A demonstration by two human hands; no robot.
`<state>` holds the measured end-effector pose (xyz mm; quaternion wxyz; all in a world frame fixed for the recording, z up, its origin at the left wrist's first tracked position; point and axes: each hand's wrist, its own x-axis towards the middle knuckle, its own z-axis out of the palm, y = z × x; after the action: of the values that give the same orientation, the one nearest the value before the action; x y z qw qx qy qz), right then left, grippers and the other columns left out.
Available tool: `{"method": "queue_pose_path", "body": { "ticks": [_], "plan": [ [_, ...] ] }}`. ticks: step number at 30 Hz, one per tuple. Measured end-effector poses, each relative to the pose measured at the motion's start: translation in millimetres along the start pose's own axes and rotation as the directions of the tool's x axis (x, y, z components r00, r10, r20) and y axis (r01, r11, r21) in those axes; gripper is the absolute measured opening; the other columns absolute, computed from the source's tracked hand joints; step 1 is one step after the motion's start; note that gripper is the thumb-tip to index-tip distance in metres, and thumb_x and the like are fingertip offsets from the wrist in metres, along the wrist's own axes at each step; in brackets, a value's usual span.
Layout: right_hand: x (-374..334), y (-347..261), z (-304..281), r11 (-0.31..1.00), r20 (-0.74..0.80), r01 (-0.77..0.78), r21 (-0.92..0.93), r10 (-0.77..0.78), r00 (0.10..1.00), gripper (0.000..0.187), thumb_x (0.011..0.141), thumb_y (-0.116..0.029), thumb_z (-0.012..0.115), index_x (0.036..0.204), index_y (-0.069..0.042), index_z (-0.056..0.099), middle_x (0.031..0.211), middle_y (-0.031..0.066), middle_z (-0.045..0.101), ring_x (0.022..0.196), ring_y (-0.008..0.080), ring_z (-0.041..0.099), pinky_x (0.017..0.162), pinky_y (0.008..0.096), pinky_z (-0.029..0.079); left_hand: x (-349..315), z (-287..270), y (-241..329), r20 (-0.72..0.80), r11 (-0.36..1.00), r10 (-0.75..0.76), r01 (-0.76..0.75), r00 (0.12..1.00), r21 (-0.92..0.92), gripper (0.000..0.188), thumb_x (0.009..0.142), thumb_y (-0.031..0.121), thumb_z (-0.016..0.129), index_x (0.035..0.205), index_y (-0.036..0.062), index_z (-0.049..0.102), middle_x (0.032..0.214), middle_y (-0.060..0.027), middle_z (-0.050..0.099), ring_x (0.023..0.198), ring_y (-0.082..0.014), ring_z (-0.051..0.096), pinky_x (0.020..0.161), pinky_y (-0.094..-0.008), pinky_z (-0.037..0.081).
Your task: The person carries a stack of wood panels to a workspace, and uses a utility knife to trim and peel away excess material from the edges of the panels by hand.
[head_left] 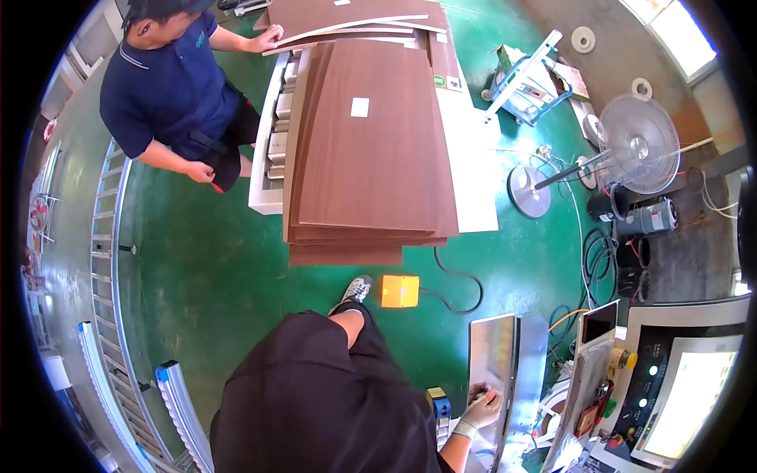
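My right hand point(482, 411), in a pale glove or wrap with a band at the wrist, is low on the right. Its fingers are curled together in front of a shiny metal panel point(490, 347); whatever they hold, if anything, cannot be made out. My left hand is out of view. Ahead of me lies a stack of brown wood-look boards point(378, 165), with a small white label point(359, 107) on the top one. At the far left a co-worker point(169, 87) in a dark shirt has one hand on the edge of more brown boards point(315, 16).
A yellow foot-pedal box point(400, 292) with a black cable lies on the green floor by my shoe. To the right stand a pedestal fan point(639, 146), a blue trolley point(524, 87) and a control screen point(694, 394). A ladder-like metal frame point(110, 260) runs along the left.
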<state>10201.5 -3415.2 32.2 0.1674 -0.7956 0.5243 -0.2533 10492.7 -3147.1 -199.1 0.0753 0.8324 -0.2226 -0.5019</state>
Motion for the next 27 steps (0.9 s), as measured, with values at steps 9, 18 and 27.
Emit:
{"method": "queue_pose_path", "body": {
  "ticks": [9, 18, 27],
  "plan": [
    [-8, 1, -5, 0.999, 0.011, 0.032, 0.025, -0.032, 0.999, 0.034, 0.103, -0.028, 0.057, 0.081, -0.004, 0.067, 0.074, 0.0056, 0.068, 0.06, 0.016, 0.062, 0.055, 0.0302, 0.05, -4, -5, -6, 0.022, 0.997, 0.015, -0.017, 1.0, 0.072, 0.039, 0.098, 0.045, 0.06, 0.118, 0.0147, 0.075, 0.11, -0.0099, 0.075, 0.101, -0.0256, 0.067, 0.095, -0.0389, 0.05],
    [11, -8, -8, 0.982, -0.053, 0.092, 0.164, -0.084, 0.995, 0.024, 0.102, -0.021, 0.061, 0.086, -0.008, 0.073, 0.075, 0.006, 0.072, 0.064, 0.018, 0.07, 0.061, 0.0306, 0.054, -55, -12, 1, 0.252, 0.982, 0.178, -0.154, 0.951, -0.114, 0.042, 0.1, 0.049, 0.06, 0.116, 0.0136, 0.075, 0.108, -0.0104, 0.075, 0.094, -0.0227, 0.065, 0.091, -0.0373, 0.049],
    [-2, -12, -19, 0.938, 0.043, -0.072, 0.34, 0.062, 0.997, 0.025, 0.103, -0.021, 0.059, 0.086, -0.006, 0.07, 0.071, 0.004, 0.071, 0.062, 0.0142, 0.069, 0.057, 0.0285, 0.052, -211, -129, -12, -0.261, 0.818, 0.556, -0.464, 0.789, 0.34, 0.027, 0.091, 0.011, 0.063, 0.115, 0.0108, 0.074, 0.103, -0.0175, 0.073, 0.093, -0.0387, 0.07, 0.082, -0.0452, 0.058]
  ]
}}
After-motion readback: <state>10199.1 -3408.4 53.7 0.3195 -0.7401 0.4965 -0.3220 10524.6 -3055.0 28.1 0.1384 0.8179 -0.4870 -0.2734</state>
